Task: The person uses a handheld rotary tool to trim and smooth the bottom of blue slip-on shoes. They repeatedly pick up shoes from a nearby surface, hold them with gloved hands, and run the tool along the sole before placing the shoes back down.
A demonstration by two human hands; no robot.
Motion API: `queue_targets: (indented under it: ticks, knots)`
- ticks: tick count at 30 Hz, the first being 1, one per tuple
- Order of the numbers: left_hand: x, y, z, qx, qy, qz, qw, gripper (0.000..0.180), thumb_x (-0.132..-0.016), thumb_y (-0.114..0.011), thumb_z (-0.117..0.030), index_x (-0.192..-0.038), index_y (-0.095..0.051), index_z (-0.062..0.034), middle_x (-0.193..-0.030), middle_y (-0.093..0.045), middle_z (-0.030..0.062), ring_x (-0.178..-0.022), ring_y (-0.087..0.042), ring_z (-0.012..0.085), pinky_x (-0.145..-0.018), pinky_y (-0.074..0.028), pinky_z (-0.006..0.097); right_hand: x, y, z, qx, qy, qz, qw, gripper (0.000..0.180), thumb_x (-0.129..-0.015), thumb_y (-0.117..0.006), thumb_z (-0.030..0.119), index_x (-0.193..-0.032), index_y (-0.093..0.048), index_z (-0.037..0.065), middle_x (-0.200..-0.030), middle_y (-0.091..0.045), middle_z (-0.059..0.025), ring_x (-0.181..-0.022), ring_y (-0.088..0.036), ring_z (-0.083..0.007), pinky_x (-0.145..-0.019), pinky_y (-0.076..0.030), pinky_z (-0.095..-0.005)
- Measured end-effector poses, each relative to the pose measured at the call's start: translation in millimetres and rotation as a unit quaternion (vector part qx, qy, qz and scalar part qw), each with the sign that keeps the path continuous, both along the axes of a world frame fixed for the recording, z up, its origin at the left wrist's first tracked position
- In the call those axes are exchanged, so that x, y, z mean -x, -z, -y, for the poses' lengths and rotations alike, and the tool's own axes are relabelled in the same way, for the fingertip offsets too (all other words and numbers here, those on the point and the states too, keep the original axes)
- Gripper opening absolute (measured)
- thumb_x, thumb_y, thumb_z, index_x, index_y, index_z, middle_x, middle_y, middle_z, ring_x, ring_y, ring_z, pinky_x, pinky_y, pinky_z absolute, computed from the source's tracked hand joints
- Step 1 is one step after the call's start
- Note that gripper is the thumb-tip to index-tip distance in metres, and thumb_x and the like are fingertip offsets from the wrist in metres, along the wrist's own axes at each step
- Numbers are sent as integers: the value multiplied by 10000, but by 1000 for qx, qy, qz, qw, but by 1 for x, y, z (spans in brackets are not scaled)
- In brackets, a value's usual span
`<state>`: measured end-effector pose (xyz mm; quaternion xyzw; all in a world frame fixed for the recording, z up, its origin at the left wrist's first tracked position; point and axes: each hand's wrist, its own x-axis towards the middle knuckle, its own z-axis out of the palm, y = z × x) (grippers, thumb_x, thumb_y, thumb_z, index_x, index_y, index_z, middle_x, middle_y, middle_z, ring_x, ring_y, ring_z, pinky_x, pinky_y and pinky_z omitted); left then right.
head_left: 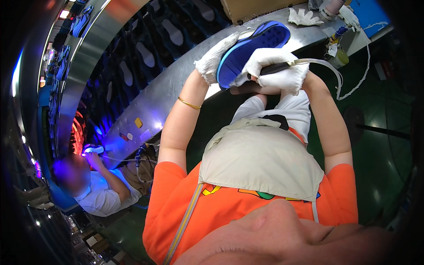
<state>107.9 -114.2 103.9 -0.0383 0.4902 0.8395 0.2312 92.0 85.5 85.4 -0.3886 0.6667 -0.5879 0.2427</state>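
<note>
Over my lap, at the edge of a metal bench, a blue foam shoe (256,51) is tilted with its inside facing me. My left hand (215,58), in a white knitted glove, grips the shoe by its left side. In the other white glove, my right hand (280,70) is closed around the dark handle of a brush (274,68). Pale bristles (239,81) lie against or just over the shoe's near end; contact is hard to tell. A white hose (329,64) runs from the handle's back end off to the right.
Beyond the metal bench edge (154,90), a dark conveyor carries several grey sole-shaped pieces (172,32). A loose white glove (304,17), a cardboard box (256,9) and a jar (339,58) are at the far right. A co-worker (104,190) sits at the left, near a yellow block (138,122).
</note>
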Motion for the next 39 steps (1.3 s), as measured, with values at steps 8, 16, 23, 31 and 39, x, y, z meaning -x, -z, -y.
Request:
queue_targets:
  ticks: [8, 16, 23, 31, 39]
  knots:
    - [-1, -4, 2, -30, -2, 40, 999, 433, -906, -541, -361, -1132, -571, 7, -1021, -648, 153, -834, -662, 211, -739, -564, 319, 3, -28, -19, -66, -6, -215, 974, 222, -650, -794, 154, -714, -593, 88, -757, -612, -21, -679, -590, -169, -665, -496, -259]
    - [1, 29, 2, -241, -1, -39, 970, 706, -921, -264, -584, -1305, -411, -10, -1182, -548, 233, -994, -602, 359, -824, -533, 464, -39, -5, 3, 159, 89, 58, 982, 118, -712, -631, -32, -801, -627, 46, -837, -628, -30, -800, -598, -102, -738, -504, -260]
    - [-15, 56, 0, -365, -11, -70, 928, 748, -889, -282, -618, -1299, -419, -8, -1163, -561, 216, -1009, -579, 348, -880, -485, 449, -42, -18, 1, 127, 118, 182, 968, 115, -758, -619, 12, -869, -637, 36, -840, -636, -42, -765, -598, -104, -726, -495, -253]
    - [-27, 60, -10, -272, -135, -56, 951, 649, -873, -373, -561, -1255, -465, -45, -1117, -592, 157, -1001, -580, 279, -897, -475, 413, -50, -10, 16, 143, 165, 41, 975, 68, -772, -631, 22, -839, -632, 11, -833, -650, -44, -783, -611, -98, -730, -499, -250]
    - [-40, 26, -36, -410, -71, -45, 908, 563, -918, -400, -438, -1273, -421, -3, -1208, -542, 140, -1042, -568, 275, -900, -482, 455, -21, -19, 22, 204, 303, -51, 930, 138, -777, -639, 34, -915, -635, 24, -837, -655, -53, -821, -618, -119, -775, -482, -246]
